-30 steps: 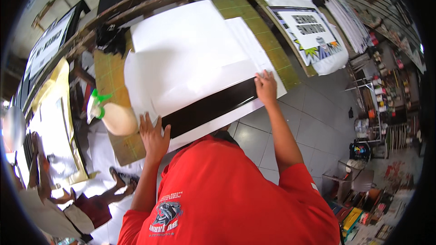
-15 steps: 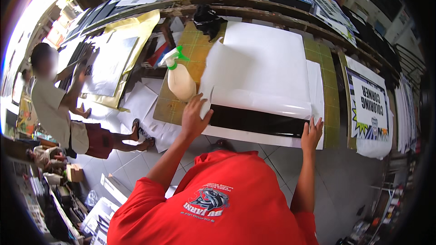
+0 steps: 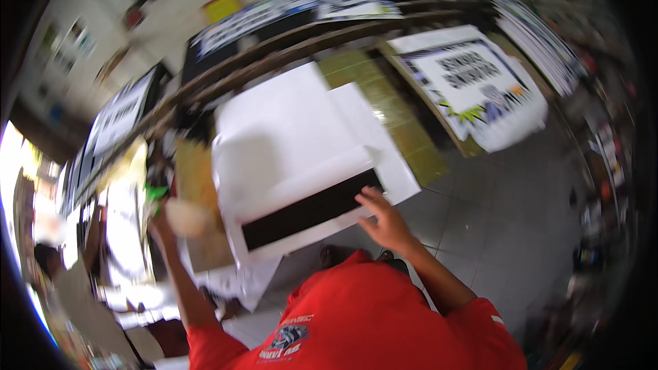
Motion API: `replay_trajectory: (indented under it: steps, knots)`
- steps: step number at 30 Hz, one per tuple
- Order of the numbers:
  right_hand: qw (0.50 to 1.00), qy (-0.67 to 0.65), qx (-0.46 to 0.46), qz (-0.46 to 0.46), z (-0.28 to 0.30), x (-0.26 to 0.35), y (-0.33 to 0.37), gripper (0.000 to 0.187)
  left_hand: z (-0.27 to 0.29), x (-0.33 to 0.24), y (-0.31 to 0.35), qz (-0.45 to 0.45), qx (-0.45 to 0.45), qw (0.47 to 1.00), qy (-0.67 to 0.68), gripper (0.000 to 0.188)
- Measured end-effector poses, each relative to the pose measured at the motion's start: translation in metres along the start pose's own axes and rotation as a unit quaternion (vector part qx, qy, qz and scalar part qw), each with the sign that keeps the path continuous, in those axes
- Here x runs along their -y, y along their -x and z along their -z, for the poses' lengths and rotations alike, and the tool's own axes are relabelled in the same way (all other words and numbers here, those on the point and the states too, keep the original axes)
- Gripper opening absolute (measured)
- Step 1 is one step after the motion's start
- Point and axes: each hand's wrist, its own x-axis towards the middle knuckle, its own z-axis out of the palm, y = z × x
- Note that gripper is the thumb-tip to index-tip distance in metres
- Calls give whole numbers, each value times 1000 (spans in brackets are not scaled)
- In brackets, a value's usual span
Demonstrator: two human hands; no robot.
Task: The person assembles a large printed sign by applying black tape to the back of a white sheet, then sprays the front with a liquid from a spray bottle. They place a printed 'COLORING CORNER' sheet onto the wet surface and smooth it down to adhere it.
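Note:
My left hand (image 3: 159, 220), blurred by motion, is closed around the neck of a white spray bottle (image 3: 190, 218) with a green trigger head. The bottle is tilted at the left side of the work board. A large white sheet (image 3: 288, 133) lies on the board, its near part peeled back in a loose curl. Along its near side a glossy black strip (image 3: 312, 211) shows, with a white border around it. Over the right end of that strip is my right hand (image 3: 385, 223), fingers spread and holding nothing; whether it touches the surface I cannot tell.
The yellowish cutting mat (image 3: 404, 127) shows beside the sheet. To the right lies a printed poster (image 3: 473, 82) on another board. A wooden rail (image 3: 274, 51) runs behind, with more printed boards (image 3: 295, 10) beyond it. At left a person (image 3: 89, 301) stands by another table.
My left hand has left the sheet's edge and taken hold of the spray bottle. My right hand has lifted from the sheet's right corner. The whole view has turned and blurred.

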Motion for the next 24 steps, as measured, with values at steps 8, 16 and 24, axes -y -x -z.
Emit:
replay_trajectory:
  steps: [8,16,24]
  knots:
    - [994,-87,-16,68,32,108,-21,85,0,-169,36,-197,26,979,35,32]
    - [977,-111,-156,97,90,93,-15,107,-205,-313,259,-167,375,855,319,46]
    - [949,-62,-265,-160,246,-32,145,90,-342,-434,487,-417,511,736,152,40]
